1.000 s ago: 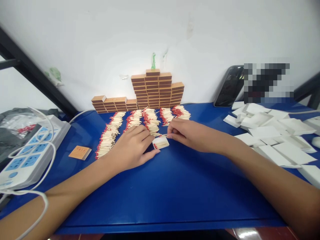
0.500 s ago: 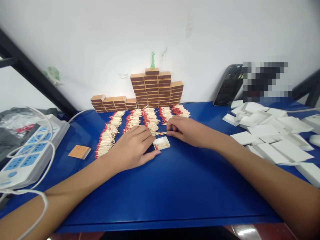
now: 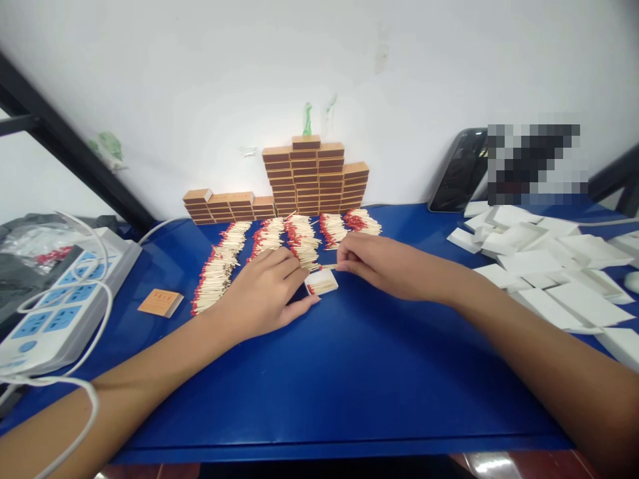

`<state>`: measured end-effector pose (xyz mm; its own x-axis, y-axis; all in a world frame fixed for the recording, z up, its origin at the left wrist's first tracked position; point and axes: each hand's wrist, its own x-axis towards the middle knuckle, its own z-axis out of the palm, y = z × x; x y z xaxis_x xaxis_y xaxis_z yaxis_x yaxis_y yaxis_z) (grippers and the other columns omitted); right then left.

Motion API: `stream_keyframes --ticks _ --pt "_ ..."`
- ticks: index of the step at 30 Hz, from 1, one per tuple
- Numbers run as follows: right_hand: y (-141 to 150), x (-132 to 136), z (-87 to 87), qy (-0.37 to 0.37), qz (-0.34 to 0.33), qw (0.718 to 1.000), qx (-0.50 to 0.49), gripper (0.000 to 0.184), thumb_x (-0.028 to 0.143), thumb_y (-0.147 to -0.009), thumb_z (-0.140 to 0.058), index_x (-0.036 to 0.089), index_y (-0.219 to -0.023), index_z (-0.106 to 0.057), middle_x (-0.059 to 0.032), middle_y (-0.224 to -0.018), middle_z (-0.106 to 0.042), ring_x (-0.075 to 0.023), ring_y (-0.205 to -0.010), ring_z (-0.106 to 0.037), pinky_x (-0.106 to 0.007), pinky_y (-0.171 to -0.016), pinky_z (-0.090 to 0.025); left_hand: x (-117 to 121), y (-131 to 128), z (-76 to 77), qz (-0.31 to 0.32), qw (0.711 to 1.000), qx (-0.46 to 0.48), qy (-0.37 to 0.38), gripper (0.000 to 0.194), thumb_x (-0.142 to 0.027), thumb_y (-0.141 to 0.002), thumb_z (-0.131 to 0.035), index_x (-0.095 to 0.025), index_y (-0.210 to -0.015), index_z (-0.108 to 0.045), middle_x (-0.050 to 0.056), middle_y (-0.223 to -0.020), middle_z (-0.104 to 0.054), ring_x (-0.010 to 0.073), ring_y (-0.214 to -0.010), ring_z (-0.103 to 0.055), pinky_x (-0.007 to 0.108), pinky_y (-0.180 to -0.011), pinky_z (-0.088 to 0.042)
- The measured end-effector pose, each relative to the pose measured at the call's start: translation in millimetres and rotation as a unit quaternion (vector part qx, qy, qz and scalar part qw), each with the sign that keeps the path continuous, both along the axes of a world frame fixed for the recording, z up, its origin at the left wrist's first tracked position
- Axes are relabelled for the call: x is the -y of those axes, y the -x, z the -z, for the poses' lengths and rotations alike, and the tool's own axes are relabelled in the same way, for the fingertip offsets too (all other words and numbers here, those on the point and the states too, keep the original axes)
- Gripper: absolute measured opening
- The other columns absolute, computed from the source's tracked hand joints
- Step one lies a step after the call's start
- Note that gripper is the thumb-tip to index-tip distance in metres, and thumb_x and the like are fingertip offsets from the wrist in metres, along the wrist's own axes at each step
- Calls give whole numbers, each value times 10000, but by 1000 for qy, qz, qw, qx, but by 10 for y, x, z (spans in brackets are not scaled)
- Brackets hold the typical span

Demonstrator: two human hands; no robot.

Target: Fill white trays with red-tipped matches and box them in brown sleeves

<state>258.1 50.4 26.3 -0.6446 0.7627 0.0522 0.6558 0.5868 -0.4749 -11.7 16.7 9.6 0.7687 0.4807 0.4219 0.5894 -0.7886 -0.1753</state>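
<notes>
A small white matchbox tray (image 3: 327, 277) lies on the blue table with several red-headed matches (image 3: 322, 288) inside. My left hand (image 3: 272, 293) holds its left end, thumb along the near side and fingers curled at the far corner. Just beyond the tray's far edge, my right hand (image 3: 369, 263) pinches a match (image 3: 329, 267) between thumb and forefinger, its red head pointing left. Whether more than one match is in the pinch I cannot tell. Behind my hands lie rows of loose matches (image 3: 302, 239), partly hidden by my left fingers.
Filled-looking matchboxes (image 3: 304, 179) are stacked against the wall. A single orange matchbox (image 3: 160, 302) lies at left, near a power strip (image 3: 60, 306) with looping white cables. Many white trays (image 3: 544, 259) are heaped at right, below a leaning phone (image 3: 459, 169).
My right hand has drawn slightly to the right with the match. The tray has shifted slightly left relative to the match rows, and my left hand stays at its end.
</notes>
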Motion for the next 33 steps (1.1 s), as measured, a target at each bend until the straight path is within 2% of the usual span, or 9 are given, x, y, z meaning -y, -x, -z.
stream_keyframes --ticks 3,7,13,17,20,22,26,33 --pt "112 75 31 -7 -12 1000 27 187 314 -1089 -509 214 -954 -590 -80 -1042 -707 -212 -855 -626 -338 -742 -432 -2 1 3 1 1000 -2 -1 364 -461 -1066 -600 -129 -1123 -739 106 -963 -737 281 -982 -656 420 -884 -553" --pt "255 147 94 -63 -22 995 71 130 235 -1076 -550 192 -986 -632 -101 -1091 -710 -216 -856 -638 -338 -726 -411 -9 3 7 10 1000 -3 5 352 -436 -1076 -580 -122 -1033 -733 106 -960 -728 273 -962 -649 417 -873 -553" --pt "213 112 72 -73 -30 997 2 60 220 -1033 -627 197 -990 -660 -58 -1023 -699 -186 -829 -616 -302 -704 -397 -14 2 6 3 1000 0 10 352 -433 -1076 -584 -114 -1106 -727 101 -956 -726 275 -969 -651 421 -870 -558" --pt "72 -42 59 -144 30 988 -51 130 260 -1037 -610 203 -927 -649 -39 -886 -672 -186 -783 -584 -307 -707 -388 -12 2 7 -6 1000 1 13 387 -447 -1070 -595 -101 -1179 -729 115 -1024 -734 287 -1005 -653 445 -899 -566" --pt "-33 -205 136 -184 81 979 -17 102 200 -1016 -590 191 -972 -682 -84 -1001 -673 -205 -821 -602 -324 -733 -408 -15 6 14 -10 1000 0 12 389 -454 -1068 -596 -106 -1168 -739 117 -1032 -734 290 -1016 -655 449 -914 -566" --pt "-74 -294 208 -179 80 981 11 98 193 -1003 -610 186 -1010 -707 -105 -1052 -672 -230 -884 -624 -335 -764 -430 -16 7 15 -8 1000 -1 12 384 -453 -1068 -596 -106 -1141 -744 120 -1028 -731 291 -1023 -655 449 -920 -568" --pt "-70 -359 300 -153 71 985 26 134 221 -1022 -599 188 -977 -721 -105 -1017 -668 -246 -936 -632 -340 -793 -453 -10 5 12 -4 1000 -3 11 375 -442 -1072 -591 -104 -1089 -751 122 -1003 -723 289 -1008 -656 450 -910 -573" --pt "-51 -320 295 -144 80 986 5 96 240 -1002 -624 190 -952 -688 -99 -1021 -678 -229 -886 -632 -335 -762 -457 -9 2 8 3 1000 -3 13 373 -434 -1078 -579 -105 -1085 -755 123 -1006 -729 292 -1006 -658 456 -918 -577"
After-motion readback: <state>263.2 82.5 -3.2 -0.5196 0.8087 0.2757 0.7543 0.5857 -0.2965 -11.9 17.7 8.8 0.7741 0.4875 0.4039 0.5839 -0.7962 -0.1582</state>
